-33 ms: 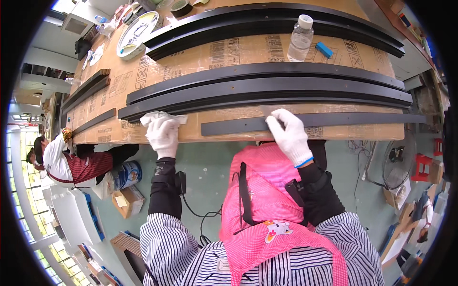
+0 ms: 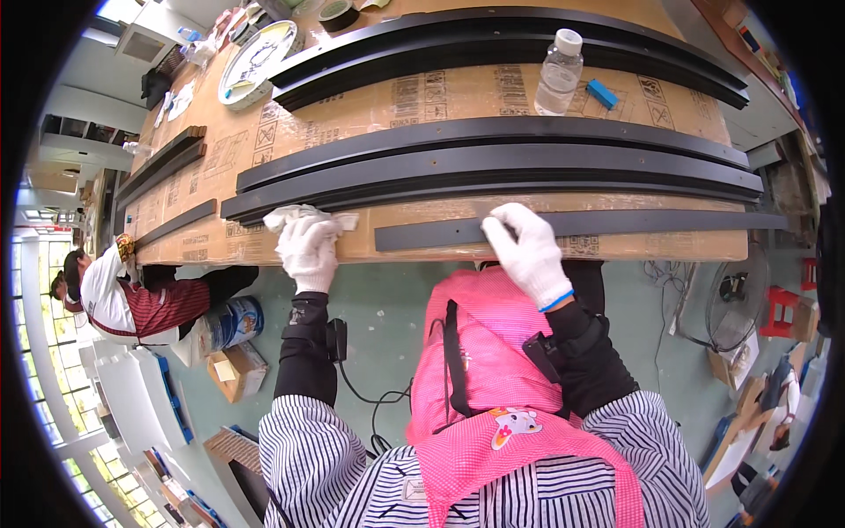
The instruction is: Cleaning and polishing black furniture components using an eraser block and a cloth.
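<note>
My left hand (image 2: 308, 251), in a white glove, is closed on a crumpled white cloth (image 2: 339, 222) at the table's near edge, just left of a single dark grey strip (image 2: 669, 221). The strip lies flat along that edge and reaches past the table's right end. My right hand (image 2: 528, 255), also gloved, rests over the left half of the strip with curled fingers. Whatever sits between those fingers is hidden. Behind both hands lies a stack of long dark strips (image 2: 493, 164) with small holes.
More dark strips (image 2: 422, 63) lie at the back. A clear bottle (image 2: 558, 79) and a blue block (image 2: 602, 93) stand between the stacks. Shorter strips (image 2: 167, 164), a round white lid (image 2: 257, 66) and tape (image 2: 338, 12) are to the left. Another person (image 2: 150, 295) works there.
My right hand has slid slightly left along the strip. My left hand and its cloth have shifted a little to the right; the whole view has moved slightly too.
</note>
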A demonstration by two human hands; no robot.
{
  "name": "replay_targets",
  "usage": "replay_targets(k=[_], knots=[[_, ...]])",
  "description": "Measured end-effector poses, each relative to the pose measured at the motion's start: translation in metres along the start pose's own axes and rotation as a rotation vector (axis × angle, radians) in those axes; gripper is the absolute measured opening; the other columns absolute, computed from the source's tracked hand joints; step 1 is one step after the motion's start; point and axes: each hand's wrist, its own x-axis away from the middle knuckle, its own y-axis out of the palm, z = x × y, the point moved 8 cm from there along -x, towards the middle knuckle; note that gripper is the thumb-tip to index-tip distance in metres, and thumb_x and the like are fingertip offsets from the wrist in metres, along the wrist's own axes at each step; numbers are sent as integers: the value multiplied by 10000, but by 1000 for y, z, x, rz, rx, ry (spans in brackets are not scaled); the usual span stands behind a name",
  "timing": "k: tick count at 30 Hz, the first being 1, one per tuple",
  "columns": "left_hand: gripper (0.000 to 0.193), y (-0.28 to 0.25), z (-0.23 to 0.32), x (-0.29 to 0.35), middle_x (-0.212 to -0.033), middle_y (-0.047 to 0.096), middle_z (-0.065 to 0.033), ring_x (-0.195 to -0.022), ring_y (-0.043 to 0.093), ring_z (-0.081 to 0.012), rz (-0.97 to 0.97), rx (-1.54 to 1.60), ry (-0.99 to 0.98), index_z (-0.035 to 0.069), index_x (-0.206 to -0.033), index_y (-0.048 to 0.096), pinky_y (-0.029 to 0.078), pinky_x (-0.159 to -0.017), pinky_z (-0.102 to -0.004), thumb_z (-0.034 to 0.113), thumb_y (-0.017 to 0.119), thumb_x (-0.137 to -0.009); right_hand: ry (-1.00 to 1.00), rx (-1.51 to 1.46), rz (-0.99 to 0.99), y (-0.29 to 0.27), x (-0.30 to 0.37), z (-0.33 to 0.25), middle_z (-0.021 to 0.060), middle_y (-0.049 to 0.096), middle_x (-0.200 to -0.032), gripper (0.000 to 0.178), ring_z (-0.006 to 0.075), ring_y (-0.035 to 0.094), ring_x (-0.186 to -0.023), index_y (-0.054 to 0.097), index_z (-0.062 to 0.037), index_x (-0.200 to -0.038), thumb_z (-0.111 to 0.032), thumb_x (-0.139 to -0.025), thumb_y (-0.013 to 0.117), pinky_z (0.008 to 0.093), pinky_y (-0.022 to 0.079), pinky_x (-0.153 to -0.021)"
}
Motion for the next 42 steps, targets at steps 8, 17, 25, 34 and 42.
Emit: replay_targets(k=[8, 17, 25, 34, 42], knots=[[707, 19, 63, -5, -1365, 628, -44, -1332, 500, -328, -375, -72, 5, 243, -1305, 723, 264, -1190, -592, 575, 856, -695, -395, 340, -225, 126, -17, -45, 106, 689, -931, 232, 333, 700, -872, 735, -143, -1187, -229, -986, 657, 445, 574, -780], [591, 39, 47, -2, -1347, 634, 3, -1342, 503, -302, -386, -76, -86, 343, -1204, 787, 234, -1203, -631, 597, 879, -679, -423, 516, -171, 136, -17, -48, 42, 622, -883, 205, 261, 685, -856, 743, -209, -1150, -248, -956, 693, 405, 572, -741], [606, 39, 50, -4, -1345, 670, 20, -1336, 529, -280, -372, -104, -85, 273, -1172, 809, 257, -1199, -576, 561, 914, -650, -442, 483, -213, 139, -19, -44, 55, 614, -905, 120, 280, 689, -889, 673, -188, -1022, -228, -912, 701, 434, 575, -747], [599, 37, 53, -6, -1323, 688, 11, -1300, 557, -280, -362, -75, -60, 264, -1160, 823, 286, -1174, -551, 561, 911, -648, -400, 524, -248, 141, -18, -42, 34, 614, -936, 245, 250, 677, -913, 718, -221, -1137, -230, -892, 710, 401, 574, -773], [604, 35, 53, -7, -1318, 691, 3, -1286, 570, -284, -339, -64, -40, 254, -1163, 825, 313, -1158, -529, 554, 914, -646, -422, 509, -247, 141, -18, -41, 33, 605, -934, 224, 251, 670, -921, 713, -226, -1125, -222, -901, 701, 403, 571, -787]])
